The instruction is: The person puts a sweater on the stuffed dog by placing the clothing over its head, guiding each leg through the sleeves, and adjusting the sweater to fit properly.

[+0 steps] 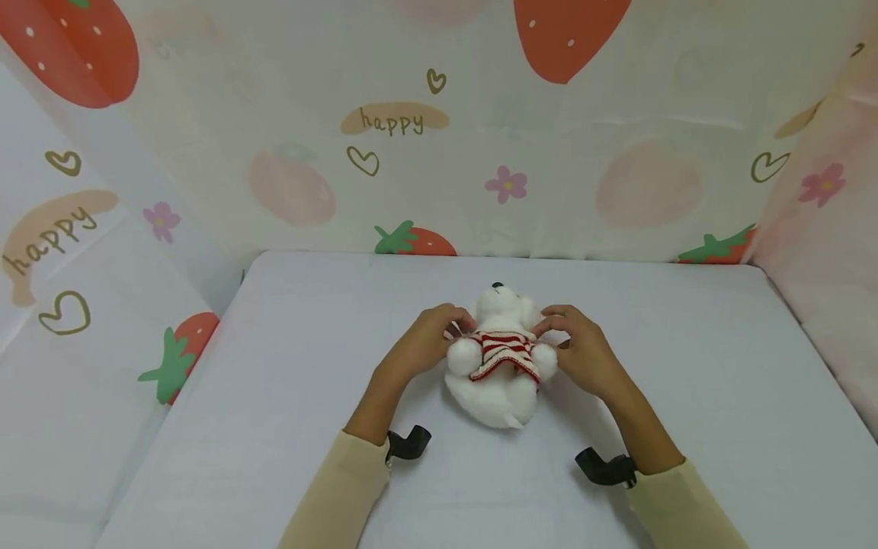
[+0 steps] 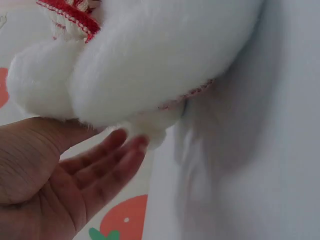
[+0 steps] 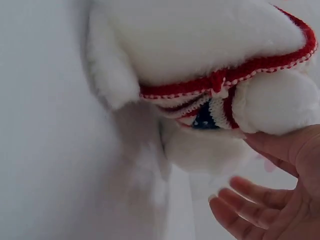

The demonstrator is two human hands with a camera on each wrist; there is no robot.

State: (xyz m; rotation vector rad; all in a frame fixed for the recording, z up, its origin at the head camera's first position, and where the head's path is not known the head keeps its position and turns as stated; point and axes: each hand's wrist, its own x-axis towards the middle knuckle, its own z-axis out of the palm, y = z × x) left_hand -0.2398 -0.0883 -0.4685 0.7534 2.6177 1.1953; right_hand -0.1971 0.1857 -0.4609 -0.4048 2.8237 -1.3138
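A white plush toy animal [image 1: 492,408] with a black nose and a red-and-cream striped knit sweater [image 1: 506,352] is on the table in the head view, its head toward the back. My left hand [image 1: 432,335] pinches the toy's arm on the left, beside the sweater. On the opposite side, my right hand [image 1: 583,351] pinches the other arm near the shoulder. Close up in the left wrist view, the thumb lies against a round white paw [image 2: 42,82]. A dark blue patch [image 3: 206,117] on the sweater shows in the right wrist view. The index fingertips are hidden behind the toy.
The white-covered table [image 1: 274,343] extends around the toy. A strawberry-printed cloth [image 1: 302,69] hangs behind it and along both sides. Black wrist mounts [image 1: 409,443] stick out inward from both sleeves.
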